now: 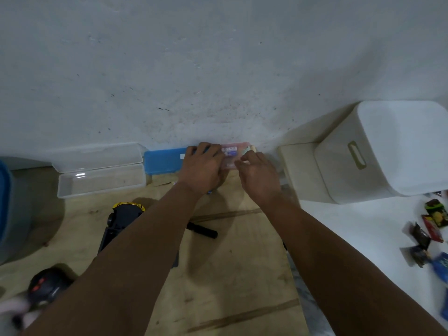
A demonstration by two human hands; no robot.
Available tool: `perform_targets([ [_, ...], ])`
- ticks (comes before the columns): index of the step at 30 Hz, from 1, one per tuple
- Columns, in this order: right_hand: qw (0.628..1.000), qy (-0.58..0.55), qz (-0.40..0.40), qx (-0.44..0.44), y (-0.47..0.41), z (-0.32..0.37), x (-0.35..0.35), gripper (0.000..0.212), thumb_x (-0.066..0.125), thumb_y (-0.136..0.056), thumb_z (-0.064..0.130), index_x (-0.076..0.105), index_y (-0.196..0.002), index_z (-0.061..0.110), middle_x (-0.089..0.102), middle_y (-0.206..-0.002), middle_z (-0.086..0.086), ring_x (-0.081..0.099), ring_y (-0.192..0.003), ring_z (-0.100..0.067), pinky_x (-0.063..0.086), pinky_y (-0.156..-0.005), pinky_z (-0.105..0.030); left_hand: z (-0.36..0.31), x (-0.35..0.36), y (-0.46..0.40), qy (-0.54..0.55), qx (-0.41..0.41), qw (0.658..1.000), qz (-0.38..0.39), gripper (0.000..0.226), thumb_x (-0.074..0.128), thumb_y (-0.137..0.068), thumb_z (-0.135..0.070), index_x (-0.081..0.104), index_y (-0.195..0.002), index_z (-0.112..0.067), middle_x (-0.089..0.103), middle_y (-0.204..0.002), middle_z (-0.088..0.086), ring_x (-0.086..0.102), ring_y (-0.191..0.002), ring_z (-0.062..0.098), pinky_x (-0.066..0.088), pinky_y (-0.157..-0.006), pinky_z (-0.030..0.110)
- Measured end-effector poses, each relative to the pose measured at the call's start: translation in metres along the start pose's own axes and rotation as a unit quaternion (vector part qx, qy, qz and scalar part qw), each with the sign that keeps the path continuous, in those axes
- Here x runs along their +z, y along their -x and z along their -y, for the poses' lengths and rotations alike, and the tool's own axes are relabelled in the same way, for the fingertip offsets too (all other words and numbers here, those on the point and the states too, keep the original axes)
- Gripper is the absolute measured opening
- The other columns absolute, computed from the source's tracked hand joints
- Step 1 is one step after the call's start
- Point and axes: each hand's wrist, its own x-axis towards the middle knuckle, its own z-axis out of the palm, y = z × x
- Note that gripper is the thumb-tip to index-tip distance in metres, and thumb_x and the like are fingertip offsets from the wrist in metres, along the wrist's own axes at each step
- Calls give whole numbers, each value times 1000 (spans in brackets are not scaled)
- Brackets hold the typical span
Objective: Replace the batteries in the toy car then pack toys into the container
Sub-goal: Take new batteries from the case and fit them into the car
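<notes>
A small pink see-through battery box with batteries inside stands on the floor against the wall. My left hand lies over its left end and grips it. My right hand has its fingertips curled onto the box's front right edge. The yellow and black toy car lies underside up near my left forearm, which hides part of it. A black screwdriver rests on the wooden board between my arms. A large white container lies on its side at the right.
A blue box and an open clear plastic case sit along the wall at the left. A black remote with red buttons is at the lower left. Snack packets are scattered at the right, and a blue bin stands at the far left.
</notes>
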Motion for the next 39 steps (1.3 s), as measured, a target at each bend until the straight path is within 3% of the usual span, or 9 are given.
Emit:
perform_targets([
  [4,998,-20,39,36,2,9,-8,29,61,-89,13,72,-116,18,63,-119,-11,58,-106,-33,57,-76,-43,0,-18,3,-11,10,1000,15,61,56,-90,-60,65,-136,-22,65,-138,2,54,-128,30,40,-108,51],
  [7,995,-55,54,61,1,23,-25,37,61,-88,11,68,-123,19,62,-126,-8,57,-114,-33,55,-84,-47,11,-41,25,13,-7,999,-50,55,50,-88,-54,73,-122,-17,67,-131,8,60,-119,36,47,-95,51],
  [12,989,-129,53,47,3,70,-54,25,62,-89,14,73,-110,22,70,-109,-1,64,-98,-23,54,-81,-40,47,-74,88,59,-161,981,-88,42,75,-84,-31,69,-122,-14,61,-126,12,56,-117,40,48,-91,53],
  [16,977,-127,160,64,3,107,-53,20,61,-93,21,71,-110,23,66,-107,-2,64,-97,-24,55,-78,-38,63,-89,145,120,-307,942,-70,50,73,-84,-42,65,-128,-19,61,-127,11,54,-118,41,51,-91,53],
  [20,979,-103,169,48,3,119,-45,18,58,-93,20,69,-107,22,60,-104,-4,60,-99,-26,54,-76,-39,64,-75,204,158,-401,902,-22,59,75,-81,-52,60,-131,-24,58,-131,9,53,-120,40,51,-93,53],
  [27,980,-60,191,-4,4,124,-26,22,55,-99,26,70,-113,18,56,-107,-6,57,-99,-28,45,-69,-35,49,-44,225,255,-441,857,79,89,77,-68,-67,45,-141,-27,54,-130,8,57,-121,37,53,-93,52],
  [31,979,-47,197,15,2,139,-21,26,57,-98,28,70,-119,20,56,-109,-6,58,-99,-27,49,-75,-36,56,-44,224,291,-432,849,93,93,69,-59,-69,45,-139,-29,61,-128,3,62,-114,34,56,-91,52],
  [36,977,-69,198,26,10,152,-25,20,59,-94,24,72,-108,16,66,-110,-5,61,-99,-26,44,-72,-31,64,-48,234,364,-442,818,51,87,69,-54,-63,50,-131,-26,65,-117,3,65,-102,30,56,-81,43],
  [39,972,-150,168,63,17,155,-38,20,62,-91,21,64,-110,17,67,-105,-4,62,-92,-25,47,-71,-33,67,-60,241,402,-459,792,13,60,81,-67,-42,53,-117,-23,65,-107,2,65,-93,25,49,-68,35],
])
